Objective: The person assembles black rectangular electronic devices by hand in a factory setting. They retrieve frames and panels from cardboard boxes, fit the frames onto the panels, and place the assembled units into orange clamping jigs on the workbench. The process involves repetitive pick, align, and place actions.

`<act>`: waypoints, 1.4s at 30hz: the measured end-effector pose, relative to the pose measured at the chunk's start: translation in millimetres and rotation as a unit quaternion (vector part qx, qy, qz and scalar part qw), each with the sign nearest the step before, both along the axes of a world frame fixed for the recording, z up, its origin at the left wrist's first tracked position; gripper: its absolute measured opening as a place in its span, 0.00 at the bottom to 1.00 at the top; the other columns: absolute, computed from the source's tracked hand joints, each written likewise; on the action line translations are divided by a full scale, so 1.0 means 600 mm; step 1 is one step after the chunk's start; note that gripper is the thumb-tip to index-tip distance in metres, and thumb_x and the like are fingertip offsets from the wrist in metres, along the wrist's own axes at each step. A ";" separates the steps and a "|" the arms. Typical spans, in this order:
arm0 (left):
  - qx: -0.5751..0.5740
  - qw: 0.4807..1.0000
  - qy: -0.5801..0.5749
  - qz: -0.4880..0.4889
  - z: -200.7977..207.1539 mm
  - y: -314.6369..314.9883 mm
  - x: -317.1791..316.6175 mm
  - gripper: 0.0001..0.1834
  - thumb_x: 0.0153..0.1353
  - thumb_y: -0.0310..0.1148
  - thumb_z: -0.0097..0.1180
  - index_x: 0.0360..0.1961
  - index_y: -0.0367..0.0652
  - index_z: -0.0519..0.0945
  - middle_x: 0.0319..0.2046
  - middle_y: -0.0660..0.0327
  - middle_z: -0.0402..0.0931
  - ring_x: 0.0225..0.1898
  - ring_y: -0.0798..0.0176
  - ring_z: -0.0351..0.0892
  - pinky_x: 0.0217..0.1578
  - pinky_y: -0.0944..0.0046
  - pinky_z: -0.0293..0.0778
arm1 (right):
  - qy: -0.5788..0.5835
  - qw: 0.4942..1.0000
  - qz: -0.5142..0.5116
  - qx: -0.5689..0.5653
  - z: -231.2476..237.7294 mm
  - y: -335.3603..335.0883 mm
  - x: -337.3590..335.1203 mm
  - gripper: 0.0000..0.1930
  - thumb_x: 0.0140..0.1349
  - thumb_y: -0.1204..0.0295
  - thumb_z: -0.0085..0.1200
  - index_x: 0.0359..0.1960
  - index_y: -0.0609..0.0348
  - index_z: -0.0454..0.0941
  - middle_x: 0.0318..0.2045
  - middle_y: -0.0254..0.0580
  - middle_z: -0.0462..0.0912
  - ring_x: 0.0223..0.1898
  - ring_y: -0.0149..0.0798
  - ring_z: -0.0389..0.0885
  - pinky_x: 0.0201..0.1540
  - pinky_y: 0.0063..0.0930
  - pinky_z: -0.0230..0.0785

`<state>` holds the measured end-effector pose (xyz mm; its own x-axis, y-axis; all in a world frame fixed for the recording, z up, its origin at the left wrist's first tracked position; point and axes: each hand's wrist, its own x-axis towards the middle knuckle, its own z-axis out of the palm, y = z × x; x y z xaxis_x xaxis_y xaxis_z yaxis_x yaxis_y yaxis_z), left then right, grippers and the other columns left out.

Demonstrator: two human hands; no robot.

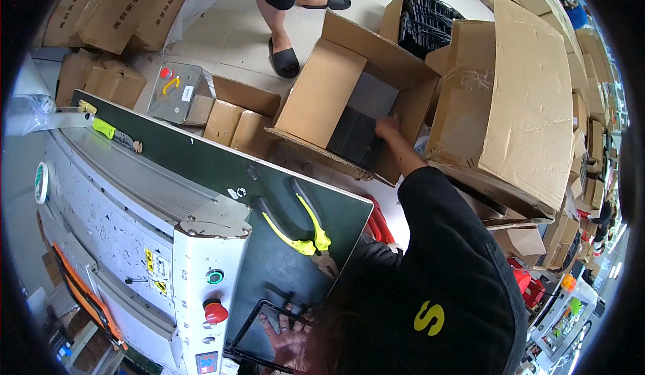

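Black frame [244, 324] sits at the bench's [272, 267] near end; whether it rests there or is lifted, can't tell. Looks light, stiff, thin-sided; probably smooth, might flex or crack if twisted. Best held by two opposite sides, close to corners. Left hand [292, 345] shows through its opening, fingers spread; grip on the rim unclear. Right hand [388, 128] stretches beyond the bench into a carton [319, 96], beside a dark stack [353, 133], fingertips hidden, hold unclear.

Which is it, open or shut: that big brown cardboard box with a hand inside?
Open. The big brown cardboard box has its top uncovered: dark flat pieces show inside, and the person's right hand reaches in.
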<state>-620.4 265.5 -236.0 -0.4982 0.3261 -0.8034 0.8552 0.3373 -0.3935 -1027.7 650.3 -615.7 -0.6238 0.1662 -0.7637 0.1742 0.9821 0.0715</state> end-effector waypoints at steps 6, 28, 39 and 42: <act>-0.031 0.998 -0.004 0.051 -0.014 0.009 0.039 0.45 0.45 0.58 0.60 0.63 0.69 0.52 0.66 0.55 0.49 0.68 0.39 0.46 0.62 0.29 0.41 | -0.023 0.998 0.053 -0.013 -0.040 0.018 -0.033 0.21 0.65 0.62 0.34 0.53 0.57 0.74 0.57 0.41 0.72 0.60 0.53 0.65 0.61 0.55 0.49; 0.113 0.980 0.005 0.164 0.002 0.006 0.002 0.30 0.59 0.56 0.40 0.63 0.65 0.64 0.65 0.70 0.56 0.68 0.49 0.49 0.56 0.16 0.38 | -0.061 0.928 -0.234 -0.285 -0.022 0.066 -0.019 0.34 0.58 0.55 0.51 0.62 0.61 0.60 0.63 0.48 0.63 0.60 0.55 0.64 0.57 0.59 0.58; 0.152 0.965 -0.008 0.216 0.004 0.006 0.007 0.28 0.58 0.50 0.44 0.61 0.62 0.67 0.65 0.69 0.56 0.68 0.49 0.49 0.55 0.16 0.40 | 0.228 0.916 -0.254 -0.213 -0.035 0.011 0.071 0.26 0.57 0.66 0.56 0.54 0.68 0.67 0.46 0.47 0.78 0.43 0.48 0.78 0.45 0.42 0.72; 0.034 0.997 0.029 0.058 -0.001 0.016 0.010 0.27 0.57 0.48 0.45 0.60 0.61 0.69 0.63 0.68 0.59 0.67 0.50 0.50 0.55 0.16 0.41 | 0.233 0.866 -0.336 -0.287 -0.046 -0.008 0.084 0.25 0.62 0.64 0.51 0.56 0.69 0.64 0.48 0.54 0.77 0.46 0.51 0.78 0.46 0.40 0.71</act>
<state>-614.2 275.2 -236.5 -0.5810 0.3155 -0.7503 0.7852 0.4600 -0.4146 -977.4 645.8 -643.5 -0.7966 0.2874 -0.5318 0.5986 0.4983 -0.6273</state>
